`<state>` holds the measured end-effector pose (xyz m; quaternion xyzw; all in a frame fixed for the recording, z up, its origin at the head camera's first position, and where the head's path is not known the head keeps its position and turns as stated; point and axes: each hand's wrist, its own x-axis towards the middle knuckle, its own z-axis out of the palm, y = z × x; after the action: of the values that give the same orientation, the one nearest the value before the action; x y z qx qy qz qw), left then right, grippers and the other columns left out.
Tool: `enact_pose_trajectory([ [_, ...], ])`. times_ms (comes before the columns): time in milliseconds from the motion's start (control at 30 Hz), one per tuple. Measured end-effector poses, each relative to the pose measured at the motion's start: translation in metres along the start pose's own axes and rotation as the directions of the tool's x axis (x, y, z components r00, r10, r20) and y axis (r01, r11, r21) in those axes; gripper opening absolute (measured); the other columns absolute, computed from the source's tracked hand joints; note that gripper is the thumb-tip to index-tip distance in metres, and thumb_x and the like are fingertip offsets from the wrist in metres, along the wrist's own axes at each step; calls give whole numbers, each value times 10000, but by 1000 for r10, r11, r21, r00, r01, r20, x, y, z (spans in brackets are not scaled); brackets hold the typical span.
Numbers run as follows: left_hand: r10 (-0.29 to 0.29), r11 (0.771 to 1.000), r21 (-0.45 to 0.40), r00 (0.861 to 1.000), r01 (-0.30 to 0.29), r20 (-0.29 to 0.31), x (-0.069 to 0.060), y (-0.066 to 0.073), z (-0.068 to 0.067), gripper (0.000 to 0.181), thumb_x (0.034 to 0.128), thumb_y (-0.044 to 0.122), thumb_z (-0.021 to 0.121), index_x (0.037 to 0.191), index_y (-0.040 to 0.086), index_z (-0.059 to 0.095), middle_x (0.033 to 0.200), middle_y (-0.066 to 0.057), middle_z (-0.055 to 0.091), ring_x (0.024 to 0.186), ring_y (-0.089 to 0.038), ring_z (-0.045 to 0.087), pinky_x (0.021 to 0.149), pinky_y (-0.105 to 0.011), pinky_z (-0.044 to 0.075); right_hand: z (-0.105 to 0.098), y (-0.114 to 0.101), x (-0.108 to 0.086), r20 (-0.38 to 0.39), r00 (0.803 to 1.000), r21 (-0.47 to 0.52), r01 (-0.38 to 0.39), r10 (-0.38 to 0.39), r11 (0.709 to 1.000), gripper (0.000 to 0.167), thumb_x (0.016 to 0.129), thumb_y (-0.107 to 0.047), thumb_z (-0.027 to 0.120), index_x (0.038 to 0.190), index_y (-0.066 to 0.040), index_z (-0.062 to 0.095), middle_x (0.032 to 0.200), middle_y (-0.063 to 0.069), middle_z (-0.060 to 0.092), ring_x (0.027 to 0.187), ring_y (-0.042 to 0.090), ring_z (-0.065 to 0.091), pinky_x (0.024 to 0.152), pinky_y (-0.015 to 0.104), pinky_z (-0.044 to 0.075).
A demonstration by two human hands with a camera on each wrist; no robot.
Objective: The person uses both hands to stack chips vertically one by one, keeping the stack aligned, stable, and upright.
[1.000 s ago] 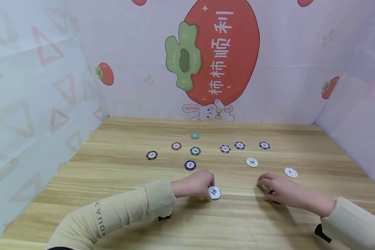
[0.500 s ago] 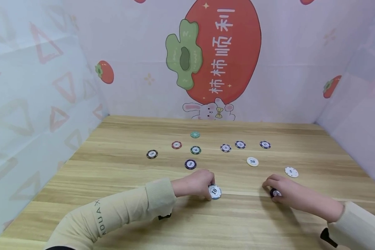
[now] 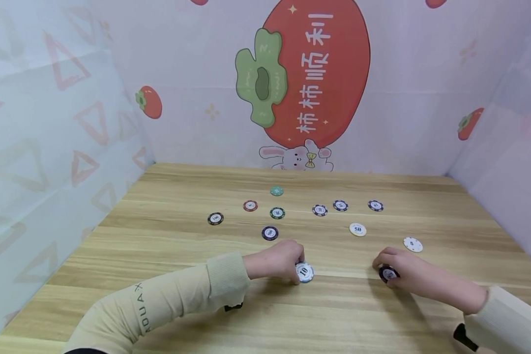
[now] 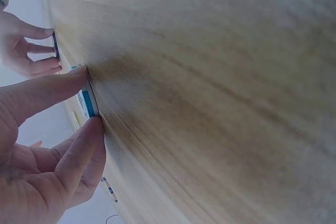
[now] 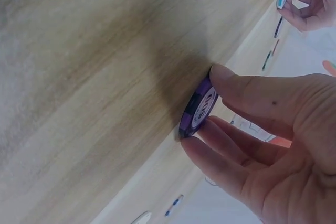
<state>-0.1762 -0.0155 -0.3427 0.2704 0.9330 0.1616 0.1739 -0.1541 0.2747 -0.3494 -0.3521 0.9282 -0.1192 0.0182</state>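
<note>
Near the table's middle, my left hand (image 3: 280,259) pinches a white-and-blue poker chip (image 3: 305,272) marked 10 between thumb and fingers. Seen edge-on in the left wrist view, that chip (image 4: 89,100) lies at the tabletop; whether it is one chip or a thin stack I cannot tell. Further right, my right hand (image 3: 410,273) holds a dark purple poker chip (image 3: 388,274) by its edge. In the right wrist view, the purple chip (image 5: 200,107) is tilted, with its printed face partly visible, between thumb and fingertips.
Loose chips lie flat behind the hands on the wooden table (image 3: 181,255): a purple one (image 3: 270,233), a black one (image 3: 215,219), a red one (image 3: 250,206), a yellow-rimmed 50 (image 3: 357,229), a white one (image 3: 413,244) and several others. Printed cloth walls (image 3: 194,123) enclose the table.
My right hand has shifted slightly right, and the purple chip in its fingers, mostly hidden earlier, now shows its face. The left hand stays on the white-and-blue chip.
</note>
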Motion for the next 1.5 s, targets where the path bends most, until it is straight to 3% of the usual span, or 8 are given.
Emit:
enact_pose_trajectory([
  [100, -2, 1000, 3, 1000, 2, 0, 0, 0, 0, 324, 653, 119, 808, 909, 73, 615, 784, 40, 553, 698, -62, 485, 653, -181, 419, 0, 0, 1, -2, 1000, 5, -2, 2, 1000, 348, 636, -51, 779, 949, -62, 627, 949, 34, 580, 869, 250, 577, 720, 342, 490],
  [567, 0, 1000, 0, 1000, 0, 0, -2, 2, -2, 334, 658, 129, 809, 926, 67, 620, 804, 29, 560, 711, -68, 484, 662, -188, 420, -3, 2, 8, -23, 999, 73, 32, -30, 997, 281, 637, -97, 773, 886, -80, 644, 861, -43, 563, 759, 79, 537, 643, 247, 454],
  [933, 4, 1000, 31, 1000, -4, -4, -1, 2, -2, 335, 648, 136, 811, 912, 72, 615, 794, 35, 552, 707, -63, 481, 657, -182, 417, -4, -1, 10, -5, 999, 100, -32, 32, 995, 303, 622, -129, 791, 885, -95, 645, 863, -46, 559, 755, 80, 533, 642, 244, 453],
  [1167, 0, 1000, -1, 1000, 0, 0, 0, 2, -2, 331, 659, 124, 807, 920, 65, 613, 800, 23, 556, 710, -82, 486, 660, -195, 424, -7, -4, 12, 0, 997, 113, -81, 81, 990, 251, 616, -103, 787, 820, -143, 647, 843, -53, 519, 733, 57, 508, 615, 221, 447],
  [1500, -8, 1000, 26, 1000, 8, -3, -1, 3, -1, 340, 640, 130, 816, 908, 77, 612, 791, 32, 550, 711, -72, 484, 667, -189, 421, -9, -5, 17, -68, 997, 112, 47, -40, 993, 284, 617, -68, 796, 667, -210, 556, 701, -136, 466, 644, -14, 430, 543, 197, 400],
])
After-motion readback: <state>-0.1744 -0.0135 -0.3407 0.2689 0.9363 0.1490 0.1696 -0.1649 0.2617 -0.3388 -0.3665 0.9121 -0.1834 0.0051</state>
